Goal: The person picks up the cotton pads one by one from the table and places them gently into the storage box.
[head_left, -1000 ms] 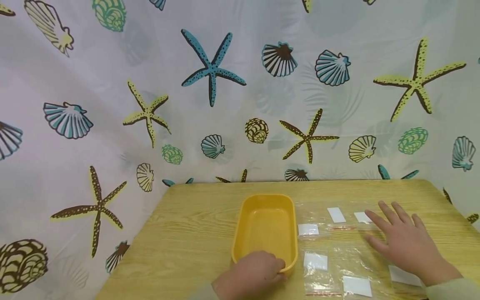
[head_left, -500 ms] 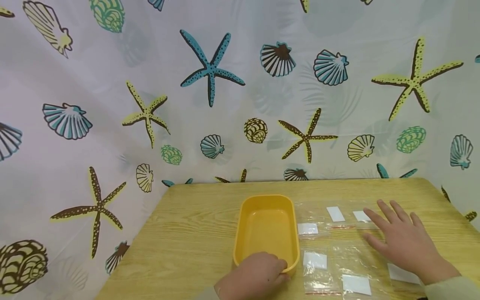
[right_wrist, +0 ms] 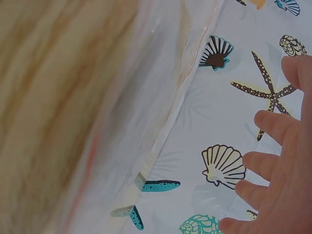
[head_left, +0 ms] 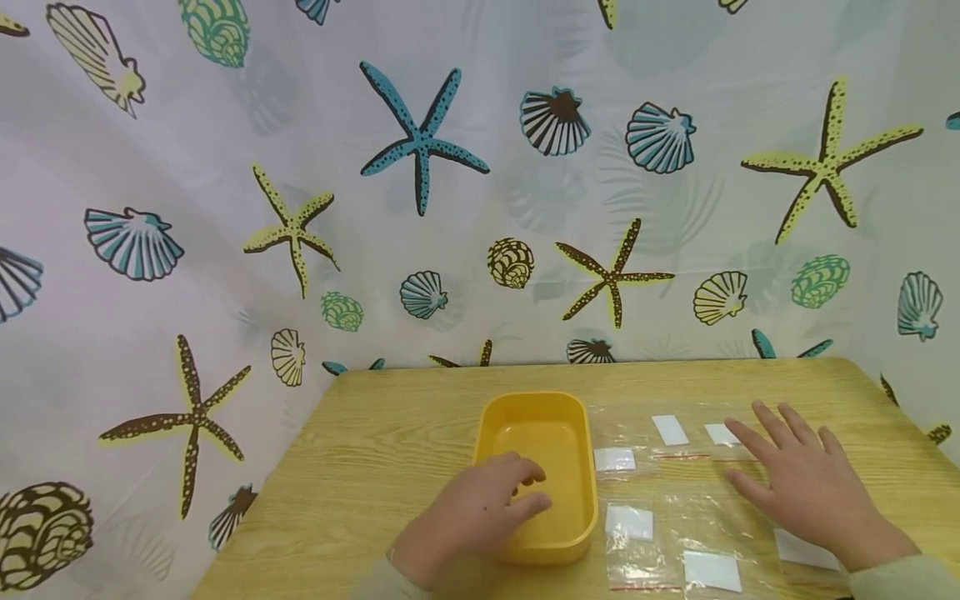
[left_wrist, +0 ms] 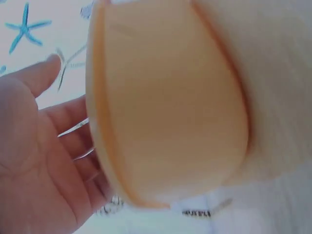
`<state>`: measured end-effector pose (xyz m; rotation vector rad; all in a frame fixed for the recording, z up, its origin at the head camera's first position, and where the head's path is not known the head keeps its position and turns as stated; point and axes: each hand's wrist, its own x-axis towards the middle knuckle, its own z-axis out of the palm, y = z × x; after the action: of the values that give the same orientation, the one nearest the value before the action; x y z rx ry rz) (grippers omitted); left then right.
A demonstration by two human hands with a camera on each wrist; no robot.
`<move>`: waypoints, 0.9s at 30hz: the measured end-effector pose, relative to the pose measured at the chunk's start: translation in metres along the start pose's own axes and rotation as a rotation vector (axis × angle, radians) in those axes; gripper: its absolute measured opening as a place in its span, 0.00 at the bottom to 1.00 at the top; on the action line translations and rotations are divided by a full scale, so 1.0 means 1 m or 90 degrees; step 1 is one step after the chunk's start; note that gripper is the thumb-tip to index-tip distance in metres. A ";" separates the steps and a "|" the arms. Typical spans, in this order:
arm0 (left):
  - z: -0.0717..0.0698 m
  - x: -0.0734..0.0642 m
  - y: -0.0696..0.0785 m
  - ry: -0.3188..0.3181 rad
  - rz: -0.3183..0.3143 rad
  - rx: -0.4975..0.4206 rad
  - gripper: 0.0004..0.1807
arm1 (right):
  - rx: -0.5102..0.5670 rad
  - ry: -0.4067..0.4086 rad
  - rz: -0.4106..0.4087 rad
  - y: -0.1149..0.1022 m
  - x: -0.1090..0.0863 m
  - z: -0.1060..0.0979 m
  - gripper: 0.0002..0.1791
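A: What lies closest?
B: Two pale sleeves: the left sleeve (head_left: 388,583) at the bottom edge, the right sleeve (head_left: 907,577) in the corner. Then the near plastic bags (head_left: 645,554), clear, with white patches (head_left: 630,522) on them.

A: And the left hand?
B: The left hand (head_left: 472,508) is over the near left part of the yellow tray (head_left: 567,475). Its fingers are lightly bent and its thumb stands apart; it grips nothing that I can see.

A: Is it touching the tray?
B: I can't tell. In the left wrist view the palm shows bare, but the rim hides the fingertips.

A: Where is the tray?
B: Flat on the wooden table (head_left: 360,483), just left of the bags.

A: The right hand?
B: The right hand (head_left: 813,492) is over the right side of the bags, fingers spread wide, with nothing in its hold. Whether it touches the plastic, I can't tell; the right wrist view is partly blurred.

A: Farther off?
B: The far plastic bags (head_left: 670,429), beside the tray's right wall, with red lines (head_left: 681,456) along their near edges. Behind the table hangs a white cloth (head_left: 480,242), printed with starfish (head_left: 422,140) and shells (head_left: 557,122).
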<state>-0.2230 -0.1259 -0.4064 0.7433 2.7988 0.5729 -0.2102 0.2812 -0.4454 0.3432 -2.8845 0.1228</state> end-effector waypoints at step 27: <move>0.021 0.027 -0.108 0.156 -0.167 -0.635 0.30 | -0.002 0.009 -0.023 -0.001 0.004 0.003 0.38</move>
<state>-0.2872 -0.1917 -0.4717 0.0895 2.2410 1.8561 -0.2143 0.2791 -0.4478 0.3917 -2.8629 0.1131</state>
